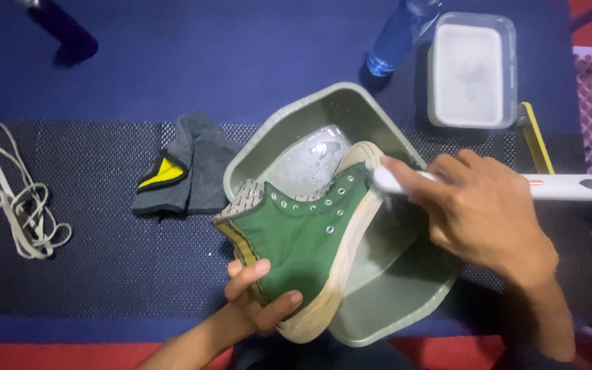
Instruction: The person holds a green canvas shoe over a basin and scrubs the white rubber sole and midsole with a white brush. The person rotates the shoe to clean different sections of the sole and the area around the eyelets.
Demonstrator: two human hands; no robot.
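Observation:
A green high-top canvas shoe (303, 233) with a cream rubber sole is tilted over a grey-green plastic basin (378, 318) that holds soapy water. My left hand (258, 298) grips the shoe at its heel. My right hand (488, 216) is closed around a white scrubbing brush (563, 186), whose head presses against the sole near the toe. The brush's long handle sticks out to the right past my fingers.
A grey and yellow insole (179, 171) lies left of the basin. Cream shoelaces (18, 199) are piled at far left. A white lidded tub (471, 68) and a blue bottle (395, 38) stand behind the basin, on a dark blue mat (104, 247).

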